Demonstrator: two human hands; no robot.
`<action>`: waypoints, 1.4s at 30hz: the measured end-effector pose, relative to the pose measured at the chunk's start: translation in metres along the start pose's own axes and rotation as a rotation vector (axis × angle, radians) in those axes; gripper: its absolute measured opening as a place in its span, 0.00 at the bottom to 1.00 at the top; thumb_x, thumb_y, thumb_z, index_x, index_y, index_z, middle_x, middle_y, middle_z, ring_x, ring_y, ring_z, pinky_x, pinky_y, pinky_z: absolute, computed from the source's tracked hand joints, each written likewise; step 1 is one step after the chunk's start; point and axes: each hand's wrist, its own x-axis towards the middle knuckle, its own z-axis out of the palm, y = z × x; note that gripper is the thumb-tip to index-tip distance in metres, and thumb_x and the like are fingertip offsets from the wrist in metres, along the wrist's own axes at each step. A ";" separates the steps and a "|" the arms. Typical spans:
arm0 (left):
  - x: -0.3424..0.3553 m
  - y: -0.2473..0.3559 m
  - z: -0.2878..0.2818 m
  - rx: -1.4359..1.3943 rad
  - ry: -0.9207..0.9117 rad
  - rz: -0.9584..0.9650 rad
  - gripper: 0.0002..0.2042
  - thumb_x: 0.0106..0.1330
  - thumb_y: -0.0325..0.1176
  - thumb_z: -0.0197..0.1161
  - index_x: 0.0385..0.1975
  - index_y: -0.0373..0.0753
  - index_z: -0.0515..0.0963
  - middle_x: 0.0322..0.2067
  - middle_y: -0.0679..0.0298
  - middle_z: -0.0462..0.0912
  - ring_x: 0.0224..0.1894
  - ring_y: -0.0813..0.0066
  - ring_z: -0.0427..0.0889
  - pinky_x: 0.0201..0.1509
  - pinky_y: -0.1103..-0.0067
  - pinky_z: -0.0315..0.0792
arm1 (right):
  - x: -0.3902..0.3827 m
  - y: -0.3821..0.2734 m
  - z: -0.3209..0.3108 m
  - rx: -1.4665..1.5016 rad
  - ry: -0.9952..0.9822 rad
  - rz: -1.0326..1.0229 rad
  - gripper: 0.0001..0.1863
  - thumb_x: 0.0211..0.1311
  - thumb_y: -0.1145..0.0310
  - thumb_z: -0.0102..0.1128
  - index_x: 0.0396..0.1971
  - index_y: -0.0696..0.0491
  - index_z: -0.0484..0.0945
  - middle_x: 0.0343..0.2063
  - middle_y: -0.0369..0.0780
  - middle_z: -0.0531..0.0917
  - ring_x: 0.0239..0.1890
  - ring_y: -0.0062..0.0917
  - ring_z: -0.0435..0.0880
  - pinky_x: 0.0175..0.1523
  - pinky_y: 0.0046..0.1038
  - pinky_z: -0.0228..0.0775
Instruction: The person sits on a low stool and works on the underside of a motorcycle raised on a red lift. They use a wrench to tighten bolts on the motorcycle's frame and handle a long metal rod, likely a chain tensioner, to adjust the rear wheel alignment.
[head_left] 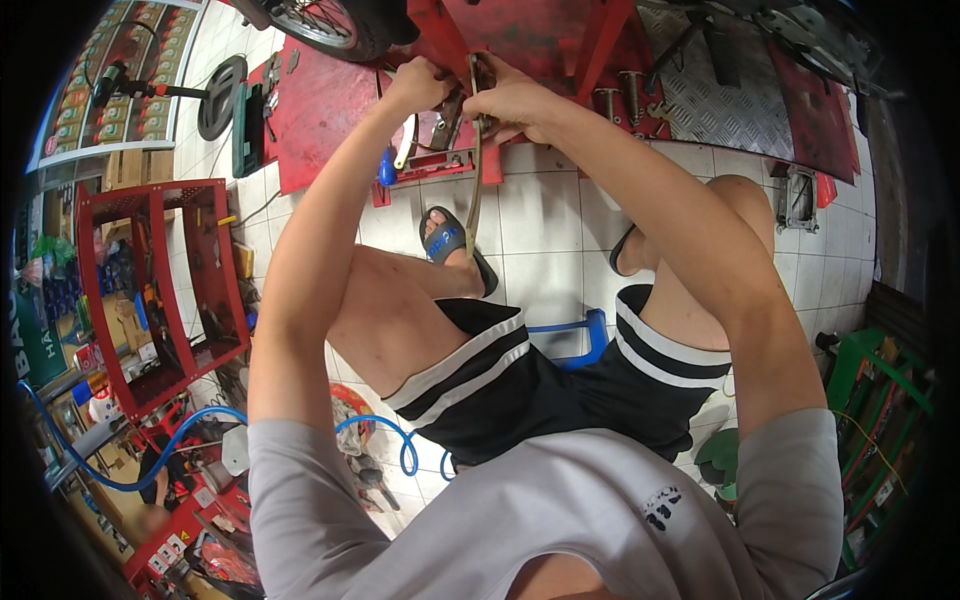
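Long narrow metal piece (474, 180) held at the near edge of the red platform (318, 120).
The piece is gripped by the right hand (510, 100); what is held by the left hand (422, 86) cannot be told. Blue lettering is borne by one sandal (442, 244). One blue-handled tool (387, 168) is seen left, at the platform's edge; tiled floor (540, 225) extends nearer.

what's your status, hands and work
Right hand gripping long narrow strip. Left hand close by, hold unclear. Blue handle at edge of red platform.
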 end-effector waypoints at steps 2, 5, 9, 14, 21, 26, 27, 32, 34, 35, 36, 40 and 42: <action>0.001 0.011 0.001 0.035 0.009 0.055 0.13 0.55 0.41 0.64 0.35 0.41 0.84 0.29 0.50 0.84 0.33 0.57 0.85 0.41 0.71 0.77 | 0.000 0.001 -0.005 -0.008 0.005 0.000 0.34 0.41 0.81 0.59 0.53 0.47 0.61 0.33 0.39 0.74 0.28 0.26 0.82 0.32 0.36 0.85; -0.003 0.014 -0.003 0.039 0.010 0.090 0.14 0.55 0.42 0.65 0.34 0.40 0.84 0.28 0.50 0.84 0.33 0.57 0.85 0.41 0.71 0.77 | -0.001 0.000 -0.004 -0.047 -0.024 0.022 0.38 0.43 0.79 0.59 0.58 0.44 0.57 0.34 0.39 0.74 0.28 0.26 0.82 0.33 0.35 0.84; -0.006 0.006 -0.005 -0.033 0.045 0.067 0.14 0.55 0.44 0.65 0.33 0.39 0.84 0.26 0.51 0.84 0.32 0.58 0.85 0.40 0.72 0.76 | -0.003 -0.001 0.000 -0.086 -0.088 0.051 0.45 0.49 0.78 0.56 0.67 0.38 0.48 0.42 0.38 0.74 0.30 0.28 0.84 0.37 0.35 0.83; -0.009 0.026 -0.010 0.008 -0.022 -0.032 0.13 0.57 0.41 0.66 0.32 0.37 0.84 0.25 0.55 0.83 0.29 0.71 0.83 0.36 0.76 0.74 | 0.007 0.011 -0.006 -0.090 -0.057 -0.015 0.44 0.46 0.76 0.60 0.65 0.43 0.51 0.40 0.41 0.76 0.29 0.29 0.84 0.30 0.31 0.84; -0.012 0.022 -0.008 -0.011 0.133 0.152 0.17 0.50 0.40 0.68 0.36 0.36 0.83 0.29 0.49 0.84 0.34 0.56 0.84 0.42 0.70 0.76 | -0.001 0.002 -0.004 -0.136 -0.106 0.008 0.48 0.52 0.79 0.53 0.70 0.37 0.38 0.50 0.39 0.73 0.30 0.33 0.86 0.38 0.35 0.82; -0.002 0.014 -0.002 0.111 0.049 0.181 0.17 0.46 0.33 0.68 0.34 0.29 0.82 0.29 0.47 0.83 0.34 0.55 0.84 0.41 0.71 0.77 | -0.007 -0.008 0.003 -0.111 -0.125 0.054 0.48 0.52 0.78 0.53 0.69 0.37 0.38 0.42 0.43 0.74 0.30 0.35 0.86 0.39 0.37 0.83; -0.002 0.012 -0.001 0.126 0.088 0.191 0.16 0.46 0.33 0.68 0.34 0.30 0.82 0.28 0.47 0.83 0.33 0.55 0.84 0.40 0.72 0.77 | -0.006 -0.008 0.003 -0.096 -0.135 0.045 0.48 0.52 0.78 0.54 0.69 0.37 0.38 0.40 0.43 0.74 0.30 0.36 0.86 0.39 0.37 0.83; -0.007 0.022 -0.007 -0.018 0.096 0.264 0.11 0.48 0.32 0.65 0.29 0.34 0.83 0.25 0.50 0.83 0.30 0.55 0.84 0.39 0.71 0.76 | -0.007 -0.007 -0.001 -0.062 -0.123 0.047 0.46 0.54 0.78 0.55 0.69 0.38 0.40 0.38 0.42 0.74 0.29 0.36 0.86 0.38 0.38 0.83; -0.009 0.020 -0.008 -0.001 0.135 0.303 0.11 0.49 0.32 0.64 0.29 0.33 0.83 0.25 0.49 0.83 0.30 0.54 0.84 0.38 0.71 0.76 | -0.008 -0.008 0.000 -0.065 -0.118 0.046 0.46 0.55 0.77 0.55 0.69 0.38 0.40 0.38 0.41 0.74 0.29 0.36 0.86 0.38 0.38 0.83; -0.009 0.017 -0.008 0.009 0.155 0.321 0.11 0.49 0.32 0.64 0.29 0.33 0.83 0.25 0.49 0.83 0.30 0.54 0.84 0.38 0.70 0.76 | -0.009 -0.008 0.001 -0.066 -0.124 0.039 0.46 0.55 0.78 0.55 0.69 0.38 0.40 0.38 0.41 0.74 0.29 0.36 0.86 0.38 0.38 0.83; -0.008 0.015 -0.008 0.026 0.160 0.286 0.10 0.49 0.32 0.64 0.29 0.32 0.83 0.25 0.49 0.82 0.31 0.53 0.83 0.38 0.70 0.76 | -0.008 -0.008 0.002 -0.067 -0.129 0.033 0.46 0.55 0.78 0.55 0.69 0.38 0.40 0.38 0.41 0.74 0.29 0.36 0.86 0.38 0.38 0.83; -0.003 0.019 -0.006 0.101 0.120 0.236 0.11 0.49 0.32 0.63 0.29 0.31 0.82 0.26 0.47 0.82 0.32 0.51 0.83 0.39 0.68 0.76 | -0.007 -0.006 0.001 -0.066 -0.118 0.044 0.46 0.55 0.78 0.54 0.69 0.38 0.39 0.38 0.41 0.74 0.29 0.36 0.86 0.38 0.38 0.83; -0.001 0.022 -0.005 0.134 0.147 0.263 0.12 0.49 0.31 0.62 0.30 0.30 0.82 0.26 0.46 0.82 0.33 0.50 0.83 0.40 0.68 0.76 | -0.005 -0.004 -0.001 -0.073 -0.107 0.042 0.47 0.55 0.79 0.54 0.69 0.38 0.38 0.38 0.41 0.74 0.29 0.36 0.86 0.38 0.38 0.83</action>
